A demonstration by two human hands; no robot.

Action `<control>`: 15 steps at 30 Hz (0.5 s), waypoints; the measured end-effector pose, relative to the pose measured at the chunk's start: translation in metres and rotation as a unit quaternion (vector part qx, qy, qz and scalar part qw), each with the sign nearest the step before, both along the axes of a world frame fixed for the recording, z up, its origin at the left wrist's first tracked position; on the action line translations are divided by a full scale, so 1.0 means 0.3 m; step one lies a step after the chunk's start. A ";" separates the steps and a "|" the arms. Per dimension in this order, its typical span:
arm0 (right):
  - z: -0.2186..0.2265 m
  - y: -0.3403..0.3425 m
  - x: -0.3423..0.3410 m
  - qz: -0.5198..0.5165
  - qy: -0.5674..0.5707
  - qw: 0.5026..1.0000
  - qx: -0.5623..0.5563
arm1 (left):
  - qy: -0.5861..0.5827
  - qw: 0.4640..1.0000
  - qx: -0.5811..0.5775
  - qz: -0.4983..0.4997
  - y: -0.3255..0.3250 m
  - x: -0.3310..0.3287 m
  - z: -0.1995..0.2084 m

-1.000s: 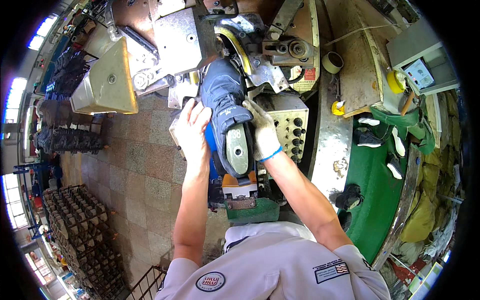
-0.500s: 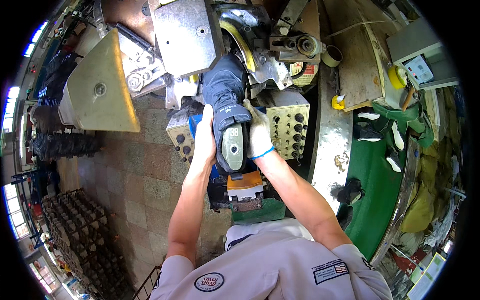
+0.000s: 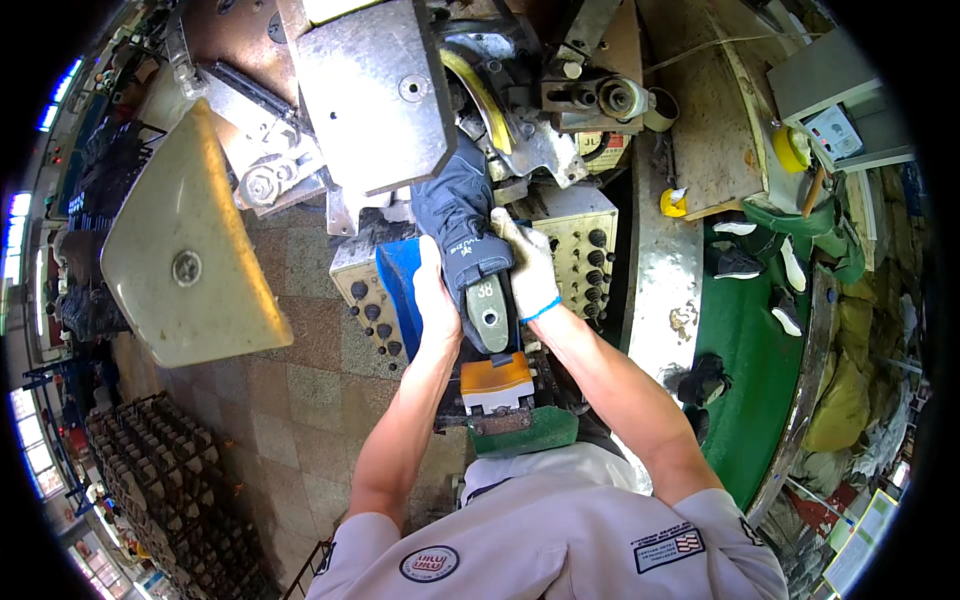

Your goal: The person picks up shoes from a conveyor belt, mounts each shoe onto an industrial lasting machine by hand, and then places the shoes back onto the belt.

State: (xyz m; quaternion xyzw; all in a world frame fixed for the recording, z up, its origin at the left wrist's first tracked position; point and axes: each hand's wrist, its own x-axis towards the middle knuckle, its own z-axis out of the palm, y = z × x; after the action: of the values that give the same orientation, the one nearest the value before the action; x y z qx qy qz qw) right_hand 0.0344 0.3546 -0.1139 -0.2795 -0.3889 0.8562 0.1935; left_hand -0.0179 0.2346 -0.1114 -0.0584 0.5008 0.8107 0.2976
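Bright, even daylight; sharp centre, fisheye-bent edges, black corners.

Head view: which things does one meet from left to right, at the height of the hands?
Beige metal cover → blue block → left hand → dark blue shoe upper → right hand, in a white glove → green conveyor belt.

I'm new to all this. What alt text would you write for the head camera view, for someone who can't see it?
Seen from above, a person's bare left hand and white-gloved right hand press a dark blue shoe upper on its last into a large metal shoe-making machine. More dark shoes lie on a green table to the right.
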 end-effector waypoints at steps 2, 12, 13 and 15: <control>0.033 -0.004 -0.013 -0.008 0.004 1.000 0.023 | -0.023 0.999 0.045 0.018 0.006 -0.006 -0.051; 0.070 0.077 0.080 0.073 -0.124 0.946 0.291 | 0.103 0.954 -0.186 -0.211 -0.082 -0.074 -0.082; 0.088 0.083 0.113 0.057 -0.102 0.970 0.213 | 0.082 0.975 -0.166 -0.120 -0.119 -0.057 -0.072; 0.094 0.120 0.228 0.011 -0.095 0.987 0.130 | 0.134 0.964 -0.229 0.004 -0.236 0.012 -0.140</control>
State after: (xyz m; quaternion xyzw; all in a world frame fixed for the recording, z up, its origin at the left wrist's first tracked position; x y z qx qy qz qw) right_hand 0.1029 0.3906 -0.0858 -0.3275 -0.5166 0.7701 0.1808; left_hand -0.0142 0.1637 -0.1532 -0.0183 0.7081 0.6760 0.2033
